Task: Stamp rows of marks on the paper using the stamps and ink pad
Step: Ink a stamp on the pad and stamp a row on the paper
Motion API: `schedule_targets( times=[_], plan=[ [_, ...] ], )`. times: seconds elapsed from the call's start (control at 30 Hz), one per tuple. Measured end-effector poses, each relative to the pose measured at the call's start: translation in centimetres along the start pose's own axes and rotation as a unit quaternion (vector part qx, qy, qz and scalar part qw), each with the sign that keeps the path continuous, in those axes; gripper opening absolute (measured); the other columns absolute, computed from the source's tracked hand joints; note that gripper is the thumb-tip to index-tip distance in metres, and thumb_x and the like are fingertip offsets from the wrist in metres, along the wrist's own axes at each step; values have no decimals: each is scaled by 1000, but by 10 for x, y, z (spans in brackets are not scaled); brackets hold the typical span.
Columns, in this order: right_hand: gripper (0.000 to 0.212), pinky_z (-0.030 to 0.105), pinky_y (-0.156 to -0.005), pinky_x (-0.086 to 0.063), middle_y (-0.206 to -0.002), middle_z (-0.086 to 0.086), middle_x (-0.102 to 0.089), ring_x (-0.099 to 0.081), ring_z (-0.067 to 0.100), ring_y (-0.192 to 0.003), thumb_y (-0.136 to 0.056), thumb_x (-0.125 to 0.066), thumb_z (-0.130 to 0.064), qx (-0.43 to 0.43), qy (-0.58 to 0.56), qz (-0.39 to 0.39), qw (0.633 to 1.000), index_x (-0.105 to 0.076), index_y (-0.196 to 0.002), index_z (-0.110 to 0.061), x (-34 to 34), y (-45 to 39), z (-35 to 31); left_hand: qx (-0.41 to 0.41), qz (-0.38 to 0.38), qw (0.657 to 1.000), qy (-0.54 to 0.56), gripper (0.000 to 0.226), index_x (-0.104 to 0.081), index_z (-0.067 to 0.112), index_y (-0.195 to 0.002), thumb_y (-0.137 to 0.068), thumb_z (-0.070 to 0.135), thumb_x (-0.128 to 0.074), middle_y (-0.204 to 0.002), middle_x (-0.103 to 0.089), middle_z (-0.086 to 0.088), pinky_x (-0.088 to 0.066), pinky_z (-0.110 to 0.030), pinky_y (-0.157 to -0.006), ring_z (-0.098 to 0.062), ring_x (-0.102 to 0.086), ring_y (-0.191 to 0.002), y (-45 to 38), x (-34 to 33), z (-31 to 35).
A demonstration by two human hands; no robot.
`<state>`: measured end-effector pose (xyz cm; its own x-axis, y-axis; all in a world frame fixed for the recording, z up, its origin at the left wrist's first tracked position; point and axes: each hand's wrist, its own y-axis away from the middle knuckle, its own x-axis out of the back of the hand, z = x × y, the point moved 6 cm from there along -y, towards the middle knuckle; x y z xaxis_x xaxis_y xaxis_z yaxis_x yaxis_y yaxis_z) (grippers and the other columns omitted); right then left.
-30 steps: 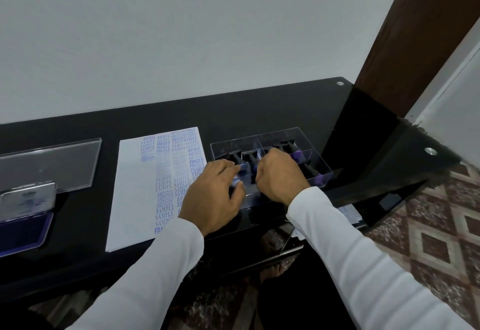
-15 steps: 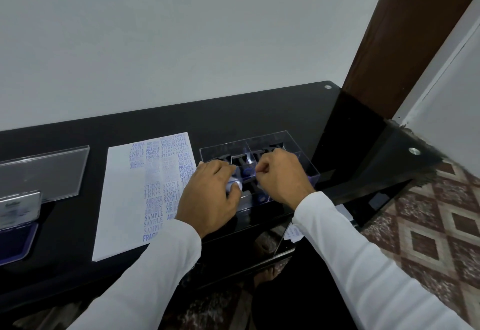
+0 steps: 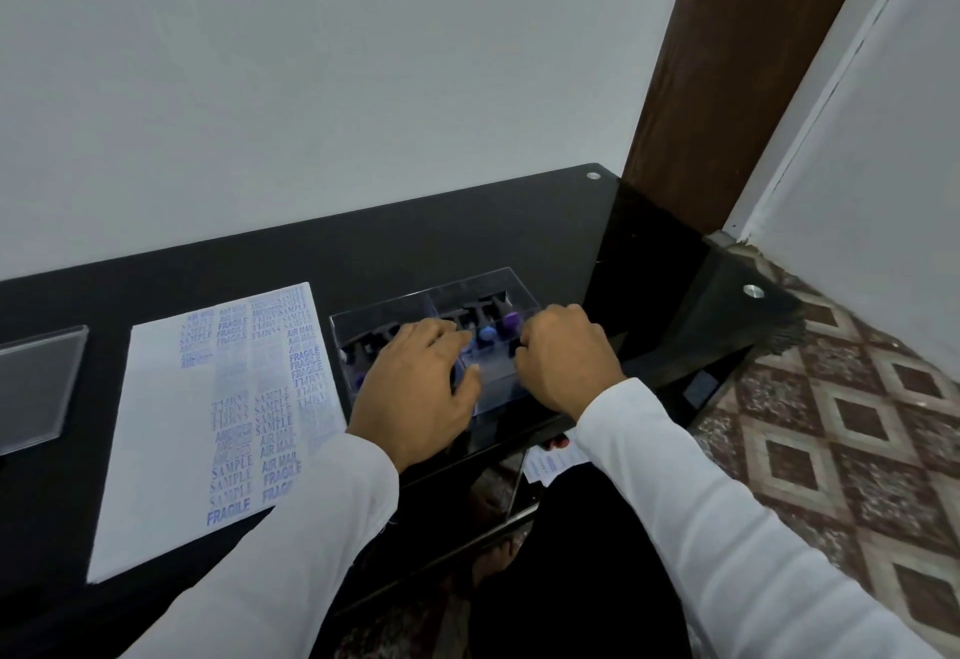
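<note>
A clear plastic stamp box (image 3: pixel 519 280) sits on the black table (image 3: pixel 467 232), right of the paper. Dark stamps stand in it, and two with a blue knob (image 3: pixel 487 332) and a purple knob (image 3: pixel 511 319) show between my hands. My left hand (image 3: pixel 421 388) lies over the box's left half, fingers bent down among the stamps, thumb spread apart. My right hand (image 3: pixel 563 357) is curled over the right half, its fingertips hidden inside. The white paper (image 3: pixel 161 430) carries rows of blue marks such as SAMPLE, FRAGILE and AIR MAIL. No ink pad is in view.
A clear flat lid (image 3: pixel 36 383) lies at the left edge of the table. The table's right end meets a brown door frame (image 3: pixel 727 87). A lower shelf with a small paper slip (image 3: pixel 550 461) shows under the front edge, above a patterned floor (image 3: pixel 857 424).
Both hands have stayed in the stamp box with only small finger shifts. The view has swung right, and the ink pad at the far left has left the frame.
</note>
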<state>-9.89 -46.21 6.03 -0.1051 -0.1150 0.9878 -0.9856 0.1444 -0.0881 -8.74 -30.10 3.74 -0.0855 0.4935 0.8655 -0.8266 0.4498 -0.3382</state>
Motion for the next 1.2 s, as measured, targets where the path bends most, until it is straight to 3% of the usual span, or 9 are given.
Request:
schedule_targets(
  times=[0.27, 0.6, 0.87, 1.03, 1.2],
  plan=[
    [13, 49, -90, -33, -110, 3, -62, -46, 24, -109, -95, -49, -35, 3, 47, -82, 996, -50, -92, -23, -11, -7, -9, 14, -20, 1000, -6, 46, -59, 21, -138, -97, 42, -52, -144, -54, 4, -34, -33, -114, -14, -44, -134, 2, -7, -4],
    [4, 51, -92, -25, -97, 6, -49, -42, 30, -112, -86, -52, -20, -56, 46, -145, 987, -54, -90, -21, -12, -7, -20, 20, -29, 999, -8, 48, -58, 21, -139, -97, 44, -49, -146, -52, 5, -36, -38, -116, -14, -44, -135, 3, -8, -6],
    [11, 53, -96, -26, -117, 7, -57, -49, 30, -109, -84, -58, -24, -67, 7, -93, 993, -54, -94, -24, -14, -9, -19, 23, -31, 999, -13, 49, -58, 22, -139, -97, 45, -49, -146, -52, 5, -36, -37, -116, -14, -44, -136, 3, -7, -6],
    [23, 54, -99, -23, -122, 7, -46, -53, 26, -71, -87, -55, -23, -68, -26, -53, 996, -56, -110, -24, -13, -5, -15, 27, -33, 999, -13, 49, -57, 22, -139, -97, 45, -49, -147, -51, 6, -36, -37, -116, -13, -43, -136, 2, -7, -4],
    [23, 47, -92, -26, -112, 4, -53, -54, 23, -95, -90, -53, -26, -57, -31, 41, 997, -61, -112, -29, -5, 3, -16, 31, -33, 999, -13, 48, -58, 22, -139, -97, 44, -50, -147, -51, 6, -36, -35, -116, -13, -44, -136, 3, -5, -3]
  ],
)
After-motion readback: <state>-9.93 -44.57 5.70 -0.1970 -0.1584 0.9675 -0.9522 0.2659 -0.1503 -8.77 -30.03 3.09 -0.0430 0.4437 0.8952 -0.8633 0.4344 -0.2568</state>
